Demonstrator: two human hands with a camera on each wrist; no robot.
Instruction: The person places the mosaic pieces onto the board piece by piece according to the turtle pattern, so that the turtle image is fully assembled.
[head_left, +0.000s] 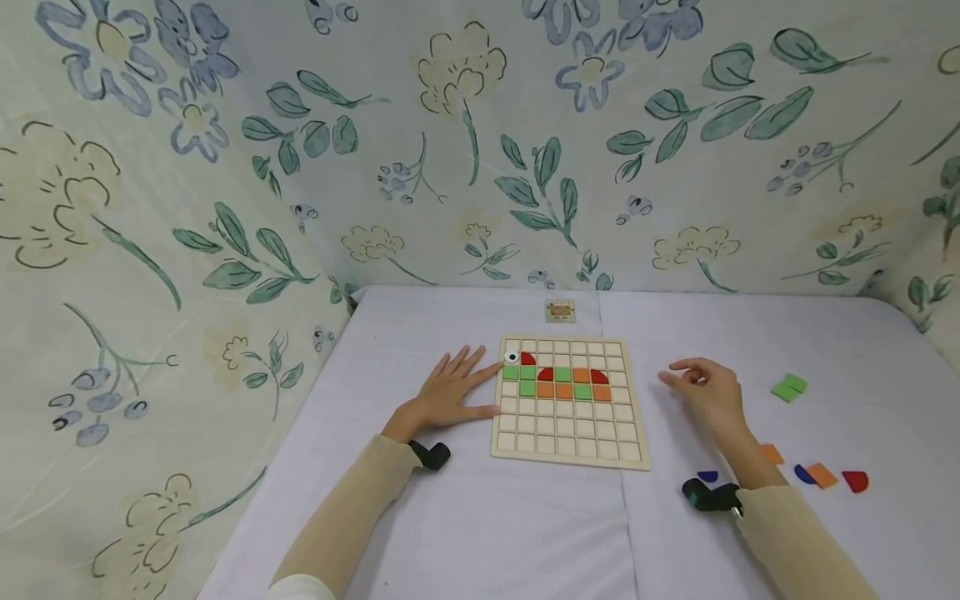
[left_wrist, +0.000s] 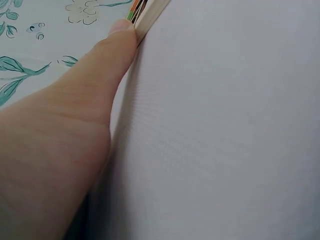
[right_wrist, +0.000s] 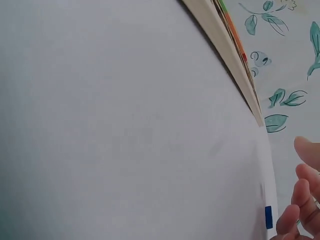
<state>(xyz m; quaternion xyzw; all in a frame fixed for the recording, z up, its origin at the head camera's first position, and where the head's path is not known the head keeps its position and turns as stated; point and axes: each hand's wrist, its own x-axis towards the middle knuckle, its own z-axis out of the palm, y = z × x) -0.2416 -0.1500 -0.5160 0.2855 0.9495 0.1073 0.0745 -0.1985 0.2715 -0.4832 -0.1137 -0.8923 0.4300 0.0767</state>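
Observation:
A light wooden grid board (head_left: pixel 570 429) lies on the white-covered table. Across its upper rows run green squares (head_left: pixel 528 389), orange squares (head_left: pixel 602 392) and red rounded pieces (head_left: pixel 599 377), with a white eye disc (head_left: pixel 512 357) at the left end. My left hand (head_left: pixel 450 394) lies flat with fingers spread, its thumb and index tip at the board's left edge. In the left wrist view the thumb (left_wrist: pixel 95 65) meets that edge. My right hand (head_left: pixel 708 396) hovers right of the board, fingers loosely bent, nothing visible between thumb and forefinger.
Two green squares (head_left: pixel 790 387) lie farther right. Near the right forearm are orange squares (head_left: pixel 822 476), a red quarter piece (head_left: pixel 855 481) and blue half discs (head_left: pixel 707 476). A small patterned card (head_left: pixel 560 311) sits behind the board. Flowered cloth (head_left: pixel 480 167) hangs behind.

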